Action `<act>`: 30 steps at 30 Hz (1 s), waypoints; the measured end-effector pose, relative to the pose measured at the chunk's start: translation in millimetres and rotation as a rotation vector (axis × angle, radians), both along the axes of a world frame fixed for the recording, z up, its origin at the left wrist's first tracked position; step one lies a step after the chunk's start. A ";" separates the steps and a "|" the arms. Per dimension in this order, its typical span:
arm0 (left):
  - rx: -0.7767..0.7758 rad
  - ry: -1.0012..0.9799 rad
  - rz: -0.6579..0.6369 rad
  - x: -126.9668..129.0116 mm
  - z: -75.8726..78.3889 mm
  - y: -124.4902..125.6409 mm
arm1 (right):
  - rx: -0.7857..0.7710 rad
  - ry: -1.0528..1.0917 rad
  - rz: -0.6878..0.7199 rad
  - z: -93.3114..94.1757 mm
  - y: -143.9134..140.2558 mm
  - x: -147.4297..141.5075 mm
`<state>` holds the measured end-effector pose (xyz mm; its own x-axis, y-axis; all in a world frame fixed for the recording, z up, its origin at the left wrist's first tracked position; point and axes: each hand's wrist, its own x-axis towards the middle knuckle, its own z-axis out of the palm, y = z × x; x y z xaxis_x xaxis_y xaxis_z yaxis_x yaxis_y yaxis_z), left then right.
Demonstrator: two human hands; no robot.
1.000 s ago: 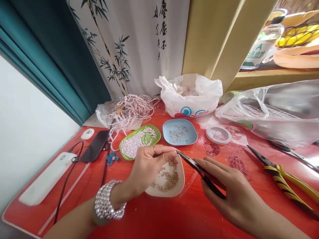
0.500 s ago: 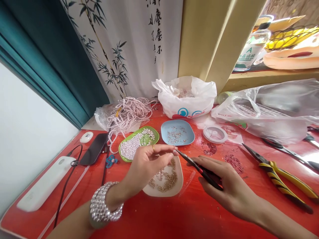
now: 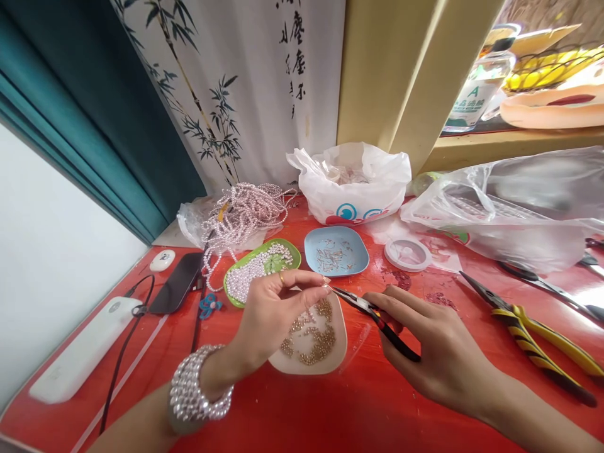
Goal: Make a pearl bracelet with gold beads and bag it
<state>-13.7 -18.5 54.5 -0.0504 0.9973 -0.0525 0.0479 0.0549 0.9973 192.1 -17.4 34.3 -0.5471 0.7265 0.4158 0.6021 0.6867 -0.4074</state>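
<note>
Thumb and forefinger of my left hand (image 3: 278, 308) pinch a tiny shiny piece (image 3: 326, 281), too small to make out. A pearl bracelet (image 3: 195, 384) wraps that wrist. My right hand (image 3: 429, 336) grips black-handled needle-nose pliers (image 3: 363, 305), whose tips point left and meet or nearly touch the tiny piece. Below the left hand lies a cream dish (image 3: 309, 366) with gold and pinkish beads. Behind it are a green dish (image 3: 295, 248) of pearl beads, partly covered by the left hand, and a blue dish (image 3: 346, 267) holding thin metal pins.
Pearl strands (image 3: 250, 211) heap at the back left, beside a white plastic bag (image 3: 353, 195). Yellow-black pliers (image 3: 533, 333) and scissors (image 3: 552, 289) lie right. A phone (image 3: 177, 283), a white power bank (image 3: 85, 349) with a cable and a blue flower-shaped piece (image 3: 210, 305) are left.
The pliers have rolled, so their metal jaws show more. My right hand has turned slightly with them. My left fingertips have closed nearer together and shifted a little left.
</note>
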 end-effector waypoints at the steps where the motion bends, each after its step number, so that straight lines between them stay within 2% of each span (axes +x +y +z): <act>1: 0.012 0.024 0.006 0.1 -0.3 0.1 | 0.012 -0.001 0.002 0.2 0.0 0.0; 11: 0.111 0.141 -0.007 2.7 -1.2 -0.3 | 0.032 -0.016 0.002 -1.5 -2.8 -1.0; 17: 0.108 0.121 -0.034 1.9 -2.9 1.1 | 0.071 -0.036 -0.009 -5.2 -3.4 -0.2; 30: 0.146 0.103 -0.049 1.8 -6.4 2.5 | 0.047 -0.020 -0.002 -5.3 -4.2 -2.6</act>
